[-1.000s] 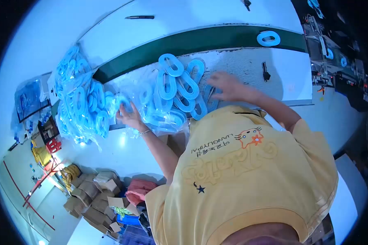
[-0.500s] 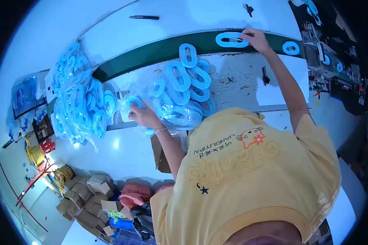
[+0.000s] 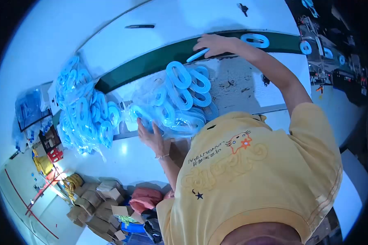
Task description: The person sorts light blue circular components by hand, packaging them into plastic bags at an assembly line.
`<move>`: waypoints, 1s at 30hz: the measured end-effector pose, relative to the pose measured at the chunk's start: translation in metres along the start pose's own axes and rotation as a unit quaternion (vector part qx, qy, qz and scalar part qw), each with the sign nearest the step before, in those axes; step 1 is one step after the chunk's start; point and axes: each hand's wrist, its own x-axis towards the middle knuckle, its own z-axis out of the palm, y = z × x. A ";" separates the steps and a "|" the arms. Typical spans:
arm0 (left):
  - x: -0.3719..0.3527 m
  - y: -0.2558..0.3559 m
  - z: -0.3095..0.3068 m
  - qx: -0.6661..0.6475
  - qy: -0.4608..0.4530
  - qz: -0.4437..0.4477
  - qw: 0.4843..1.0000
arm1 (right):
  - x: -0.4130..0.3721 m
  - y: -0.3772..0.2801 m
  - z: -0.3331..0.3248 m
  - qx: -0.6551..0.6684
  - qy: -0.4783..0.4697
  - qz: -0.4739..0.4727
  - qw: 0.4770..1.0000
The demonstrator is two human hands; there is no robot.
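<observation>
My right hand is closed on a flat light-blue coil, an oval of wound strap tilted nearly edge-on above the green belt. Below it lies a heap of similar coils, partly inside a clear plastic bag. My left hand is at the heap's left front edge with its fingers apart, the fingertips beside a bagged coil. Whether they touch the plastic is hard to tell. One more coil lies flat on the belt beyond my right forearm.
A large clear bag of blue coils stands on the left. On the white worktop lie a dark pen-like tool and a small black object. Machinery is at the right end of the belt. Cardboard boxes are piled on the floor.
My right hand has left the coil on the belt, moved left and taken the top coil off the heap. Belt coils have shifted right. My left hand has drawn back toward me, its fingers spreading.
</observation>
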 end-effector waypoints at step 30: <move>-0.010 0.000 0.029 -0.063 0.142 -0.067 0.986 | 0.080 -0.019 0.014 0.156 0.080 0.130 0.976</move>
